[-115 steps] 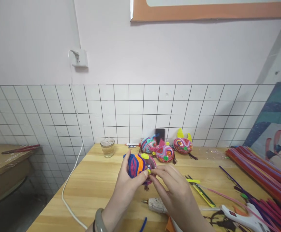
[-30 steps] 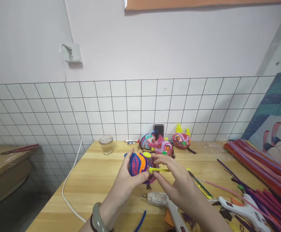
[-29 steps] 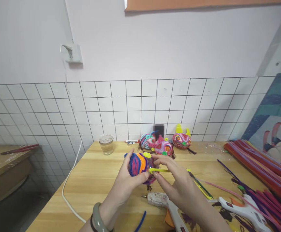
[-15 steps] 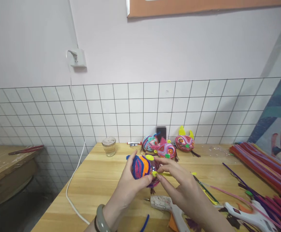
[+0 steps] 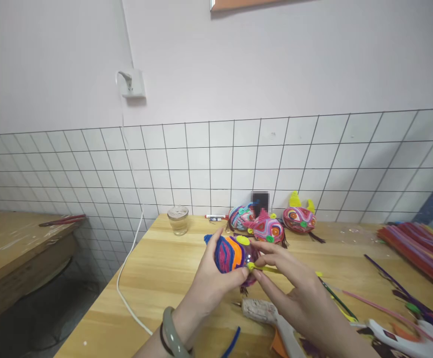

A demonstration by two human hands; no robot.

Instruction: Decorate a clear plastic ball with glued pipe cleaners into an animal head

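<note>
In the head view, we are watching the left hand (image 5: 212, 276) gripping a striped fish ornament (image 5: 228, 256), its fingers wrapping behind and its thumb pressing along the near side. The ornament is sitting between the two hands, apparently off the wooden table (image 5: 171, 268). The right hand (image 5: 298, 283) is closing its thumb and fingertips on a yellow pipe cleaner (image 5: 274, 270), just where its curled end is meeting the ornament's glossy, bare part; the straight length is running out behind those fingers. Exactly how tight that pinch is, we are unable to tell.

We are judging the ornament to be light — a smooth, stiff shell, probably slippery and perhaps brittle where bare. The fuzzy striped half is offering the surer hold, as the left hand is using it, clear of the dark tassel (image 5: 243, 290) underneath. The pipe cleaner is looking soft outside yet springy, so we are favouring a pinch close to the curl.

A glue gun (image 5: 259, 311) is lying just below the right fingers — its metal tip, possibly hot, is pointing toward the left wrist's side. Beyond both hands, three finished fish ornaments (image 5: 299, 220) are resting near the wall.
</note>
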